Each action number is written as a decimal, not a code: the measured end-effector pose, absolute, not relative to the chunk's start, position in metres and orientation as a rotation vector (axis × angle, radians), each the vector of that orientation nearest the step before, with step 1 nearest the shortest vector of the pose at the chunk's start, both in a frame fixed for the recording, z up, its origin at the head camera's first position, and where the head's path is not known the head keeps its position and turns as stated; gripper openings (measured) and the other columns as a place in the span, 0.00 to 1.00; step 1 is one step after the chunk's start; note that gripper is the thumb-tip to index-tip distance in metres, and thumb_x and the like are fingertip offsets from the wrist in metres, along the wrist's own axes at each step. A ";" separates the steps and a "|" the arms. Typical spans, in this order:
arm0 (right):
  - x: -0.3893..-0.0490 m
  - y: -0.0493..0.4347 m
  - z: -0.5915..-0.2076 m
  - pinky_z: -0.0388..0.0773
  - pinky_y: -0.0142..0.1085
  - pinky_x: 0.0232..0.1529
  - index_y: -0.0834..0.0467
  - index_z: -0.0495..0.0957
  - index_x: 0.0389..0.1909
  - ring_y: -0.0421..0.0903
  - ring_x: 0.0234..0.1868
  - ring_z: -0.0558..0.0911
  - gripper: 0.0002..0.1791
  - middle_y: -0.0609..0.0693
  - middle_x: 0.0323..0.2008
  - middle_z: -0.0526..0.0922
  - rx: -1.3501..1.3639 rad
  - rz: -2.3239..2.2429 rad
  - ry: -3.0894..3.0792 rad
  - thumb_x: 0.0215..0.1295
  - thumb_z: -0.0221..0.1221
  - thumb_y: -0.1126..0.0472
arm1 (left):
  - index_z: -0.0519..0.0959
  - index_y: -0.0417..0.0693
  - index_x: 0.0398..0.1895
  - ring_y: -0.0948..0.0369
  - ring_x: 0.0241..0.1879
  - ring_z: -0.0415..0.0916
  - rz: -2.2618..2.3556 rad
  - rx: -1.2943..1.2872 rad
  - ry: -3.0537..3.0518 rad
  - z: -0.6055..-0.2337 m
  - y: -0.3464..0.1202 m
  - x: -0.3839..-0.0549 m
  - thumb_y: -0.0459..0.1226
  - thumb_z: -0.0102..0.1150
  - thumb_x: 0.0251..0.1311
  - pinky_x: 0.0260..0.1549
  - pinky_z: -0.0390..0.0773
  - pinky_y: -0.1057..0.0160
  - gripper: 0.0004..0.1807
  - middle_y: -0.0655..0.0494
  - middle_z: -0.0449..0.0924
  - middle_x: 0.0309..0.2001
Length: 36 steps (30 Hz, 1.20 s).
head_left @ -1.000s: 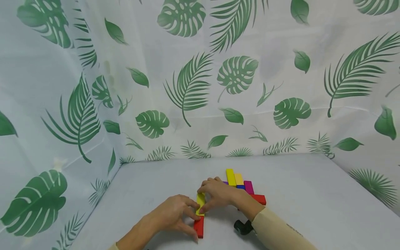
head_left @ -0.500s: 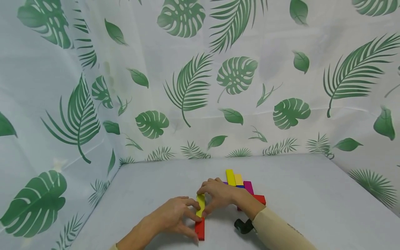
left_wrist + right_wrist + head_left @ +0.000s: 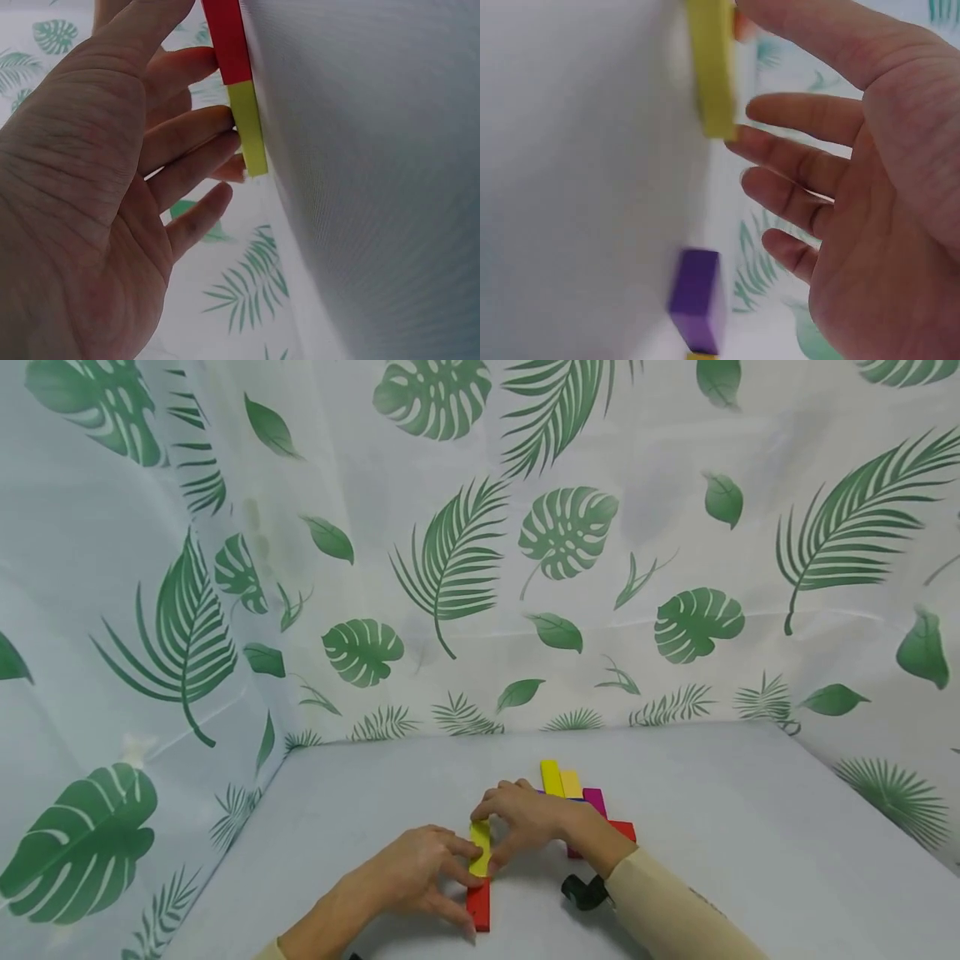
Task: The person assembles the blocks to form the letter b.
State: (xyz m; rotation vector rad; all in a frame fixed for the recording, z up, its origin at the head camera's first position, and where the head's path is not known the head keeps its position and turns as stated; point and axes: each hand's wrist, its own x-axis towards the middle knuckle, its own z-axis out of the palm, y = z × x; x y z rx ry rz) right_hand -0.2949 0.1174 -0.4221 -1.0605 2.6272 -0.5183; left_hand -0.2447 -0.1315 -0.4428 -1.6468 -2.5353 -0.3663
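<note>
In the head view, a yellow block (image 3: 480,850) and a red block (image 3: 478,906) lie end to end in a line on the table. My left hand (image 3: 416,870) is on their left side, fingertips at the yellow block and the top of the red one, thumb by the red block's near end. The left wrist view has those fingers (image 3: 191,135) loosely extended along the blocks' side. From the right, my right hand (image 3: 525,818) reaches round the yellow block, fingertips at its far end, thumb beside its near part. Its fingers (image 3: 802,154) look loosely bent in the right wrist view.
Behind the right forearm sits a cluster of blocks, among them a yellow block (image 3: 551,778), a pale orange one (image 3: 572,784), a magenta one (image 3: 595,800) and a red one (image 3: 624,831). A black curved object (image 3: 583,893) is near the right sleeve. Leaf-printed curtains (image 3: 465,568) surround the table.
The right thumb has shifted from on top of the yellow block to its right side. The two blocks moved slightly toward the body, then appear marginally higher as the whole view tilts.
</note>
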 end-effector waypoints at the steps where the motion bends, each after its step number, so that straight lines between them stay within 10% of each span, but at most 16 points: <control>1: -0.296 0.119 -0.420 0.71 0.50 0.63 0.46 0.80 0.65 0.45 0.63 0.71 0.37 0.42 0.62 0.80 -1.052 -0.557 2.631 0.54 0.75 0.40 | 0.91 0.66 0.49 0.66 0.60 0.81 -0.362 -1.642 -2.539 -0.443 -0.132 -0.245 0.68 0.69 0.52 0.61 0.81 0.57 0.28 0.62 0.85 0.61; 36: -0.313 0.170 -0.393 0.82 0.48 0.57 0.50 0.76 0.69 0.48 0.60 0.78 0.35 0.48 0.62 0.79 -0.852 -0.881 2.836 0.63 0.71 0.44 | 0.90 0.70 0.50 0.67 0.61 0.80 -0.370 -1.591 -2.661 -0.442 -0.129 -0.243 0.70 0.68 0.51 0.61 0.81 0.54 0.28 0.65 0.84 0.61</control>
